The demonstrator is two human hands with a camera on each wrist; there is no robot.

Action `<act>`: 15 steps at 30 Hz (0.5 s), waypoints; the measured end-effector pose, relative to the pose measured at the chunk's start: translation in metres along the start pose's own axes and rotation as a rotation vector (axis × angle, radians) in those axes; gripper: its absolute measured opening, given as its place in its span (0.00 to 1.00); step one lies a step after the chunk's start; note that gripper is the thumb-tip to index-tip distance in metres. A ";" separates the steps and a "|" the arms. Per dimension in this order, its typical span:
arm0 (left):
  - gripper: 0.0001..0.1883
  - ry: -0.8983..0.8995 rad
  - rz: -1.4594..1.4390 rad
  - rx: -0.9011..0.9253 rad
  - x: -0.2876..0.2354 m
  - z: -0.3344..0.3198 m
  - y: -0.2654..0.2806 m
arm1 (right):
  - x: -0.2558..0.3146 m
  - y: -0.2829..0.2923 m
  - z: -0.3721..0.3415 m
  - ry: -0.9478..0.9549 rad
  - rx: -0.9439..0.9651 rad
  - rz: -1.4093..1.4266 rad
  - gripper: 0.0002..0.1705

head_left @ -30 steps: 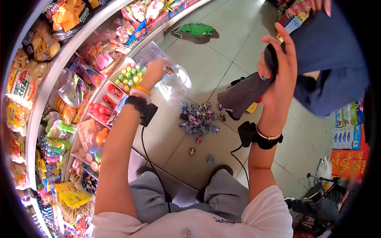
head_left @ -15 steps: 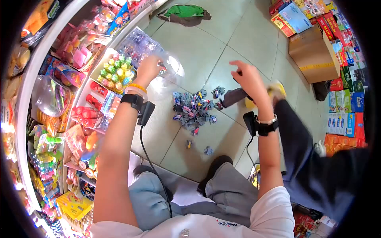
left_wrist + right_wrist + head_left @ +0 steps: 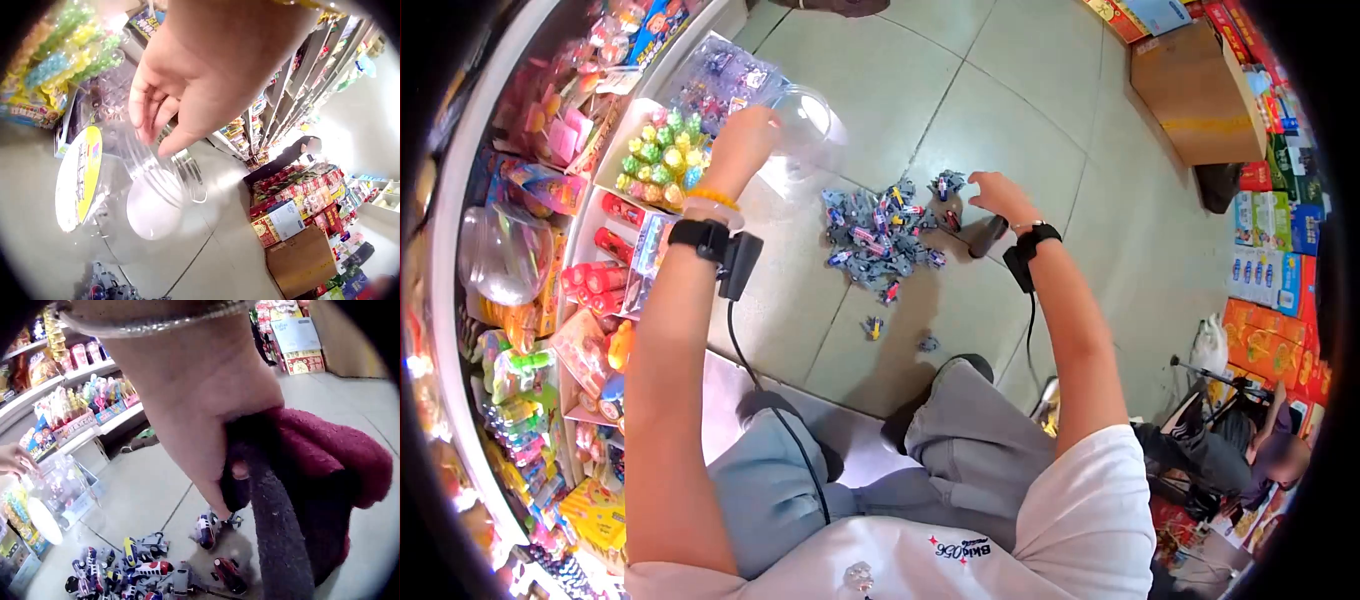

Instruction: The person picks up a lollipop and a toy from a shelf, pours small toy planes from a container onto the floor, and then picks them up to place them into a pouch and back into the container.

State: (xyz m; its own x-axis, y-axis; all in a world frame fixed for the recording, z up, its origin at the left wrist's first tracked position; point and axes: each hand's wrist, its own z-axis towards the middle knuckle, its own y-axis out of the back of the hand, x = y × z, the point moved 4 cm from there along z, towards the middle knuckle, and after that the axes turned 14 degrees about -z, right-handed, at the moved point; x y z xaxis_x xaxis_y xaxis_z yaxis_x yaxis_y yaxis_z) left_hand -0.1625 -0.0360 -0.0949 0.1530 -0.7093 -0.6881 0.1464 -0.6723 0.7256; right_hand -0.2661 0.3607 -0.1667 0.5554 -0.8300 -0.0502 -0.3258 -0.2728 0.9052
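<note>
Our left hand [image 3: 745,145] has its fingers curled at the rim of a clear jar [image 3: 805,115], pinching it; the jar reaches out beyond the fingertips, and we cannot tell whether it touches the floor. A yellow-edged label [image 3: 78,181] shows on it. Our right hand [image 3: 1005,195] has its fingers bent round a dark, fuzzy cloth [image 3: 281,531], which hangs below them with a maroon part [image 3: 331,447] beside it.

Between the two sets of fingers, on the tiled floor [image 3: 1010,110], lies a heap of small toys [image 3: 875,240], grey with red, yellow and blue parts. Two or so lie just beside the right fingers, and two more sit apart from the heap, nearer our knees than either hand.

Left of the left fingers is a box of bright candies [image 3: 662,165]; just above them, a clear tray [image 3: 720,85]. Farther left, a second jar [image 3: 505,255] stands among packed shelves. Well right of the right fingers we find a brown carton [image 3: 1200,95] and stacked boxes [image 3: 1262,330].
</note>
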 end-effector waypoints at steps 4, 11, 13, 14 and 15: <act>0.13 -0.026 0.012 0.007 -0.008 0.002 0.019 | -0.010 -0.019 0.043 0.002 0.066 0.069 0.29; 0.13 -0.097 0.059 0.036 -0.058 0.041 0.030 | -0.015 -0.058 0.089 0.112 0.059 0.149 0.22; 0.13 -0.127 0.142 0.072 -0.092 0.050 0.028 | -0.015 -0.055 0.088 0.130 0.042 0.145 0.20; 0.13 -0.137 0.177 0.085 -0.108 0.053 0.027 | -0.017 -0.052 0.087 0.143 0.036 0.134 0.20; 0.13 -0.145 0.162 0.086 -0.126 0.053 0.028 | -0.021 -0.051 0.086 0.167 0.068 0.160 0.19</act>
State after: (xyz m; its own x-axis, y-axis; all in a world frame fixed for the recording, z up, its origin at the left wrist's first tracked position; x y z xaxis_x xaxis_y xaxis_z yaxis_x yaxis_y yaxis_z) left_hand -0.2290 0.0233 0.0122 0.0253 -0.8283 -0.5596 0.0462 -0.5583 0.8284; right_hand -0.3266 0.3499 -0.2481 0.6092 -0.7751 0.1675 -0.4678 -0.1807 0.8652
